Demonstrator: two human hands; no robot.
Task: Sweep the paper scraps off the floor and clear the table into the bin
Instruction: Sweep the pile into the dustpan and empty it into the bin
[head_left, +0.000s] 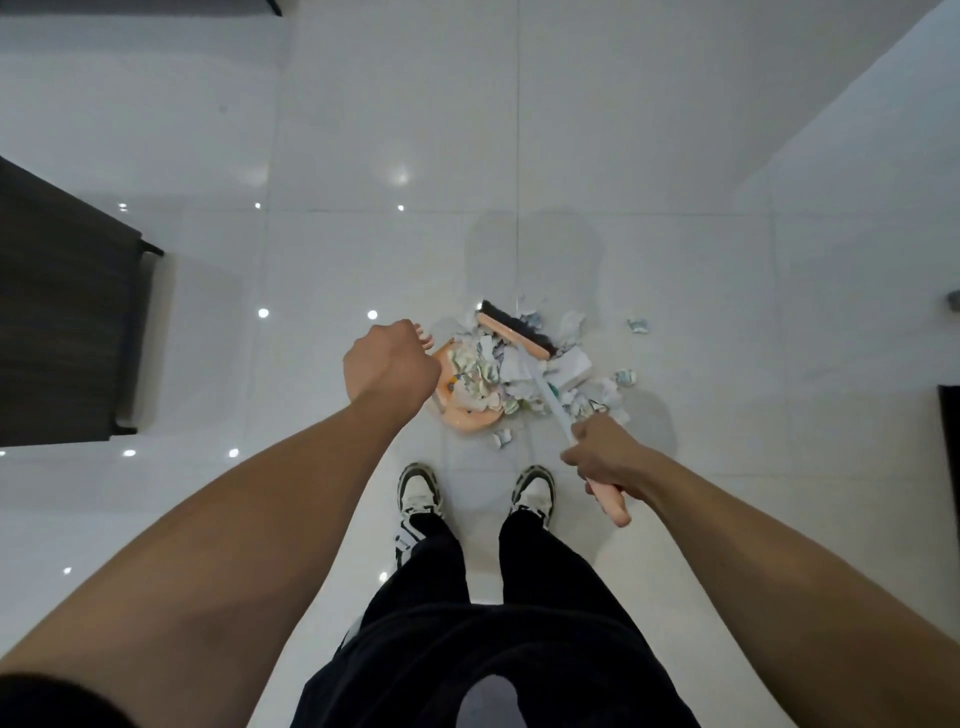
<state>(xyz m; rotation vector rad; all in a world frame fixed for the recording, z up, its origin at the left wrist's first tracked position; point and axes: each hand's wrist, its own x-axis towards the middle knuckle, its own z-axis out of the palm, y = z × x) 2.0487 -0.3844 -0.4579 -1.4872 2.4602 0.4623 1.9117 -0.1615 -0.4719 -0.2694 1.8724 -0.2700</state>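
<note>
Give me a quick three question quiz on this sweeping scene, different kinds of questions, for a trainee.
1. True or false: the right hand grips the broom by its handle.
2. What does the left hand hold? A) a cloth B) the handle of the dustpan C) nothing
3. Fill in: the stray paper scraps outside the main pile lie on the ____ side of the broom head, seen from the person.

Key
1. True.
2. B; the pan already holds scraps.
3. Right; a few sit apart on the white floor.
</note>
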